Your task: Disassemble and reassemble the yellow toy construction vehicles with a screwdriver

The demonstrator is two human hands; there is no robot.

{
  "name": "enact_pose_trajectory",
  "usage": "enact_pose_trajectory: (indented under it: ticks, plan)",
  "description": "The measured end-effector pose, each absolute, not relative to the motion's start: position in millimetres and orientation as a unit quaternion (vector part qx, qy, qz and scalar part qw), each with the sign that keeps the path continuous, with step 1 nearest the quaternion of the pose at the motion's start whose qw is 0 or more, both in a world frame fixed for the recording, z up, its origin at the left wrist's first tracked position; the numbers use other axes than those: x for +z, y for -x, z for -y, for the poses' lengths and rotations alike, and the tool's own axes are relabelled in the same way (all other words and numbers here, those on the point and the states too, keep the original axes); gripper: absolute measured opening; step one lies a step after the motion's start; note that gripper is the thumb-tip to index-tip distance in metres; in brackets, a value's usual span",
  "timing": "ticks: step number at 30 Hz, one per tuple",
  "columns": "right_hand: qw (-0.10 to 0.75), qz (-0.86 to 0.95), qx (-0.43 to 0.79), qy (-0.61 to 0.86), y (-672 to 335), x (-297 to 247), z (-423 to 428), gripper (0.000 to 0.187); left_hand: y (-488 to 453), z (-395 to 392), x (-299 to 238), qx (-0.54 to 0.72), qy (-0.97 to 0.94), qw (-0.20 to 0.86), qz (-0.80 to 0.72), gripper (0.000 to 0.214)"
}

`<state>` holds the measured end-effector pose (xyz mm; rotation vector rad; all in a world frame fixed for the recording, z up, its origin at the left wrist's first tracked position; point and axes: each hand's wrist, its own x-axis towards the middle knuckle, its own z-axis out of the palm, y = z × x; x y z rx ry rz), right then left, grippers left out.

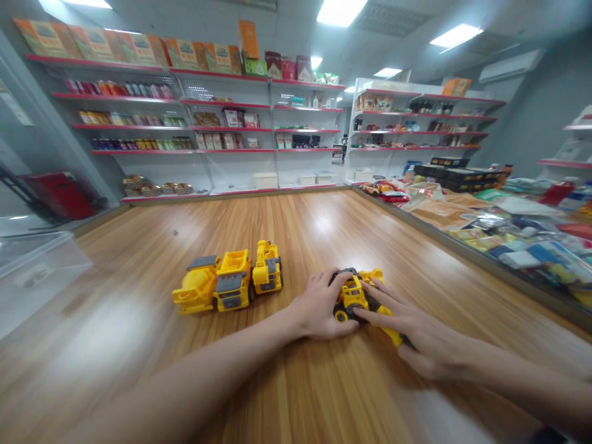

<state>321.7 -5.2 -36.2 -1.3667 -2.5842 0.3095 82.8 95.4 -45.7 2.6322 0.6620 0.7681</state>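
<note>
A yellow and black toy construction vehicle [352, 293], with a cab and wheels, rests on the wooden tabletop [296, 394]. My left hand [321, 305] is wrapped round its left side, thumb low by a wheel and fingers over the top. On the other side, my right hand [416, 330] grips it with fingers reaching to the cab. A long yellow part with a dark end extends under that palm; its join is partly hidden. To the left stand a toy cement mixer truck [198, 288], a toy dump truck [234, 280] and a toy excavator [267, 268], side by side.
A clear plastic bin [39, 277] sits at the left edge. A tiny dark object [175, 232] lies farther back on the tabletop. Packaged goods [462, 213] are piled beyond the raised right edge. Stocked shelves [231, 111] line the back.
</note>
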Motion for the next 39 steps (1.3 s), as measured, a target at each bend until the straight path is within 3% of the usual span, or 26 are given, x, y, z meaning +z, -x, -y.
enact_pose_trajectory:
  ticks: [11, 15, 17, 23, 29, 33, 39]
  plan:
    - [0.116, 0.864, 0.048, 0.488, -471, -30, -26, 0.088, -248, -150, -48, 0.258, -0.932, 0.148, -0.208, 0.083]
    - [0.097, 0.849, 0.032, 0.518, -508, -27, -36, 0.085, -291, -163, -50, 0.267, -0.929, 0.153, -0.203, 0.048]
    - [0.093, 0.842, 0.031, 0.530, -520, -28, -39, 0.084, -307, -169, -51, 0.276, -0.927, 0.153, -0.201, 0.044]
    - [0.110, 0.832, 0.023, 0.544, -534, -31, -40, 0.079, -331, -182, -57, 0.278, -0.926, 0.163, -0.196, 0.049]
    - [0.141, 0.833, 0.011, 0.536, -534, -29, -39, 0.076, -332, -186, -60, 0.291, -0.915, 0.200, -0.195, 0.092]
    - [0.183, 0.819, -0.023, 0.543, -531, -22, -32, 0.068, -326, -189, -55, 0.341, -0.887, 0.239, -0.202, 0.085]
    - [0.249, 0.783, -0.085, 0.564, -517, -15, -17, 0.034, -315, -189, -45, 0.442, -0.825, 0.284, -0.206, 0.066]
